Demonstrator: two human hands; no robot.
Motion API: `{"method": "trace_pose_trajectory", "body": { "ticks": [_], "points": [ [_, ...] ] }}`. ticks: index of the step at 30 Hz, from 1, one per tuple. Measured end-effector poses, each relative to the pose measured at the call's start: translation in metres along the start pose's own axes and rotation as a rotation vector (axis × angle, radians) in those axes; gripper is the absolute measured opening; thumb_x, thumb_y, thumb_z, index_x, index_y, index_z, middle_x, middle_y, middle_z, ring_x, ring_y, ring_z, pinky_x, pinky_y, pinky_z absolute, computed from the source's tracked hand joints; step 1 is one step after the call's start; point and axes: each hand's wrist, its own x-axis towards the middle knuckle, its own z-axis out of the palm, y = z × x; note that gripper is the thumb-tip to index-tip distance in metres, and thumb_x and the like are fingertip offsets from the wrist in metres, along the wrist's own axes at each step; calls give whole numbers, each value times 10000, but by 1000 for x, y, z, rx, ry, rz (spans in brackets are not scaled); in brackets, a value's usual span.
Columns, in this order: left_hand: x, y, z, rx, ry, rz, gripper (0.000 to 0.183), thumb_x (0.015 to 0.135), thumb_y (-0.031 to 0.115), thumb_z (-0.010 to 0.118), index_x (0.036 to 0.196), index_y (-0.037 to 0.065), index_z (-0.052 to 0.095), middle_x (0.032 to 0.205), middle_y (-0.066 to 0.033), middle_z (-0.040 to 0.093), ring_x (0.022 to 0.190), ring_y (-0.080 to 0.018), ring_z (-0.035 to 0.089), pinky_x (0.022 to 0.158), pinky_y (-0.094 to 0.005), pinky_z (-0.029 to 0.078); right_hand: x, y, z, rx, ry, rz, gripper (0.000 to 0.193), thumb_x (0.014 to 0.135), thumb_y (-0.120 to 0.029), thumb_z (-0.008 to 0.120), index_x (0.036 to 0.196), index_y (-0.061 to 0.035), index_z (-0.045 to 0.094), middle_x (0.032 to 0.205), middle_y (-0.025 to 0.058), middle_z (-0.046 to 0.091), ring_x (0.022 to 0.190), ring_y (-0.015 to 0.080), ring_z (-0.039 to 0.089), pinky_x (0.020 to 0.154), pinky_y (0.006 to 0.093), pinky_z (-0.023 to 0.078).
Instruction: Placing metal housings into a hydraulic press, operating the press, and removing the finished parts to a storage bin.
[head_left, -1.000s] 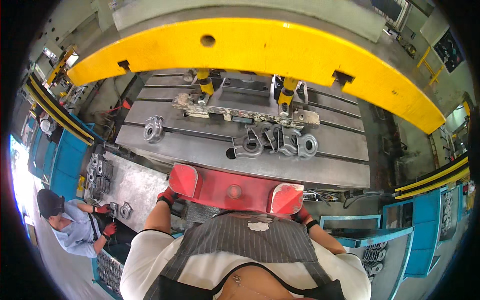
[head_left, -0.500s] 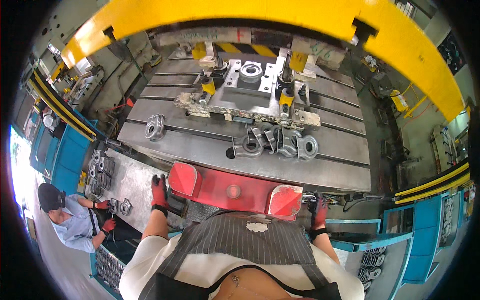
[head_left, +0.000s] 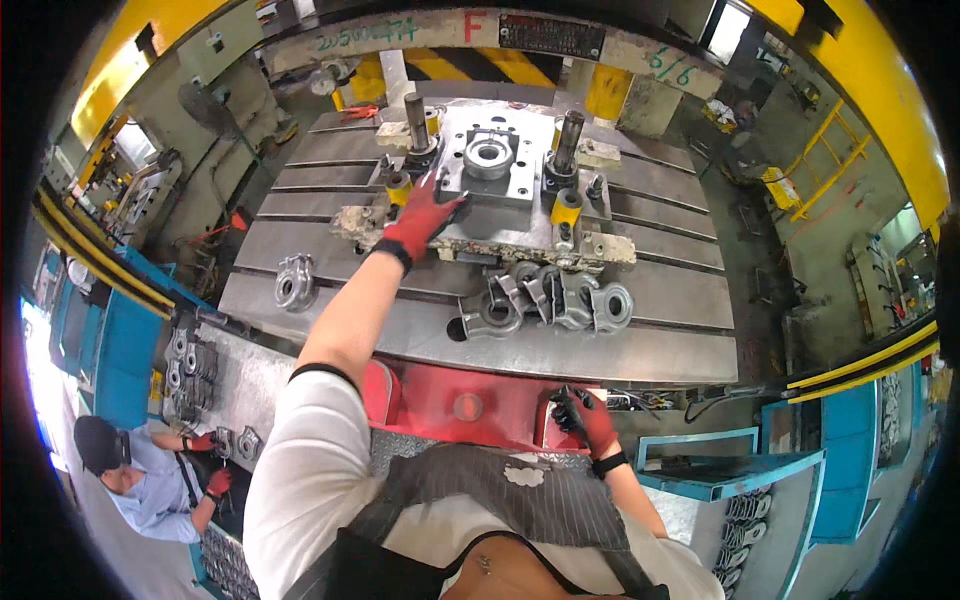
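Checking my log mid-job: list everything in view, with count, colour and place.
Press bed: one, grey, centre
Die plate: one, silver, above press bed
Ring part: one, grey, on die plate
Guide posts: two, dark, flanking die plate
Striped panel: one, yellow and black, behind die plate
Beam sections: two, yellow, upper corners
Bracket cluster: several, grey, bed's front right
Single bracket: one, grey, bed's front left
Control console: one, red, before bed
Side table: one, pale grey, left
Bracket stack: several, grey, on side table
Rack frames: several, blue, both sides
Coworker: one, blue shirt, lower left
Left hand: one, red glove, near die plate
Right hand: one, red/black glove, console's right end
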Motion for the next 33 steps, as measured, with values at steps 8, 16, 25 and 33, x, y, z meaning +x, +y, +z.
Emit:
{"method": "trace_pose_trajectory", "body": {
  "ticks": [8,16,25,33],
  "points": [
    [118,39,62,470,-235,-286,1036,593,598,693,1405,213,177,1412,-189,231,1255,-388,315,991,-450,330,-3,-5,4,199,77,254,290,836,-185,596,1065,-7,600,943,98,658,833,141,616,744,267,475],
    [134,59,81,508,-298,-335,1041,559,569,724,1396,217,215,1343,-240,314,1178,-390,392,947,-448,375,-9,3,12,155,171,246,295,840,-207,589,1049,2,596,900,114,661,806,169,629,707,277,482],
    [78,41,8,-1622,-622,-321,509,856,329,522,1273,60,408,1192,-151,525,1065,-283,537,938,-392,429,-4,-25,16,472,142,307,202,884,-195,531,925,-12,608,657,44,609,472,100,534,424,229,414],
    [-75,65,-129,-2314,-735,-324,470,866,303,497,1255,50,423,1215,-145,514,1089,-283,522,969,-424,405,-1,-37,16,499,52,263,252,908,-205,477,893,3,618,680,69,614,496,119,553,432,237,440]
  ]
}}
